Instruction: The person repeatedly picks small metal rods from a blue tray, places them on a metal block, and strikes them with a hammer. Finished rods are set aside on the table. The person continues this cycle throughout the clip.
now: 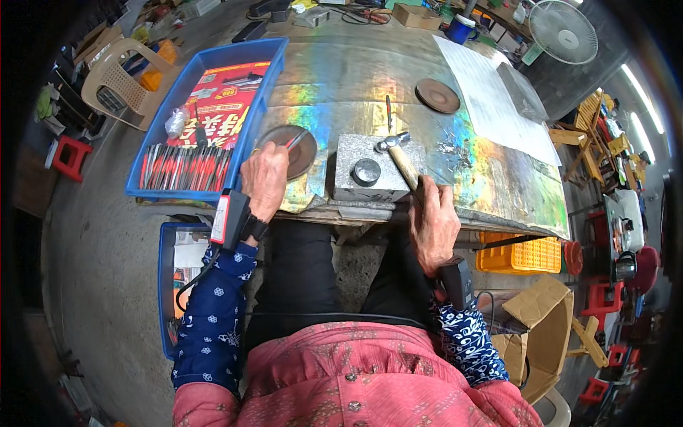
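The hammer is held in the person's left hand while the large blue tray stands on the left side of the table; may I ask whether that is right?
Not quite: the head view shows the hammer in the right hand, not the left hand; the large blue tray does stand on the left side of the table.

Table [334, 71] layout
Tray [277, 60]: left of left hand [265, 178]. Disc [304, 156]: just right of that hand. Block [391, 183]: between hands. Red rod [388, 112]: beyond block. Second disc [437, 96], metal bits [449, 146], white sheet [491, 99]: beyond right hand [434, 224].
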Available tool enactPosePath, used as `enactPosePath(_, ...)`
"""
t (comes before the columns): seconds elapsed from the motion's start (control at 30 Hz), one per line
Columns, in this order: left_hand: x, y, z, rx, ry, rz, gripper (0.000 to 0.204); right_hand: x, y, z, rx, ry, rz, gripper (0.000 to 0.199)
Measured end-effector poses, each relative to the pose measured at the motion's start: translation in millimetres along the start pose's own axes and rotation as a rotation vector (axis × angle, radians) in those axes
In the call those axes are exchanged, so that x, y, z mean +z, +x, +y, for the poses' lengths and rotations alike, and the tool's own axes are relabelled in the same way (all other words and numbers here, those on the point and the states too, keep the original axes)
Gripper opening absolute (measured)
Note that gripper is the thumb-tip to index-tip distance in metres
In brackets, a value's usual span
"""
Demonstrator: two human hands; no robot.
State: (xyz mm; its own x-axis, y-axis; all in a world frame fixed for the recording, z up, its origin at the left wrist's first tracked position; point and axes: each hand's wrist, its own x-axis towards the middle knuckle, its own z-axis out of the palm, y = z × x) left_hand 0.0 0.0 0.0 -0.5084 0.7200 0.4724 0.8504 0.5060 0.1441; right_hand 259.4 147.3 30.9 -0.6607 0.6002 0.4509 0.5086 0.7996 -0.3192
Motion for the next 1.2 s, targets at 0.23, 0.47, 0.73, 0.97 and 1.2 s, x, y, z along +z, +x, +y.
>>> enactPosePath(0.23,2.0,1.4,0.9,-0.002,0.038,0.012,0.004,0.6,1.0,-2.7,-0.007,0.005,0.016,0.045)
enactPosePath(0.47,-36.9,-8.5,-6.0,0.044,-0.082,0.176,0.011,0.8,2.9,-1.9,-0.022,-0.023,0.001,0.045)
enactPosePath(0.73,-56.3,4.3,-91.2,-0.106,0.065,0.059,0.008,-1.0,2.0,-4.7,-0.048,-0.107,0.012,0.043)
enactPosePath(0.97,-25.3,7.7,-124.5,-0.149,0.129,-0.258,0.020,-8.3,2.5,-8.8,0.052,0.001,-0.038,0.045)
enactPosePath(1.2,-15.2,5.3,-131.0,-0.073,0.166,-0.237,0.013,-13.6,-3.0,-6.4,0.029,0.045,-0.026,0.041)
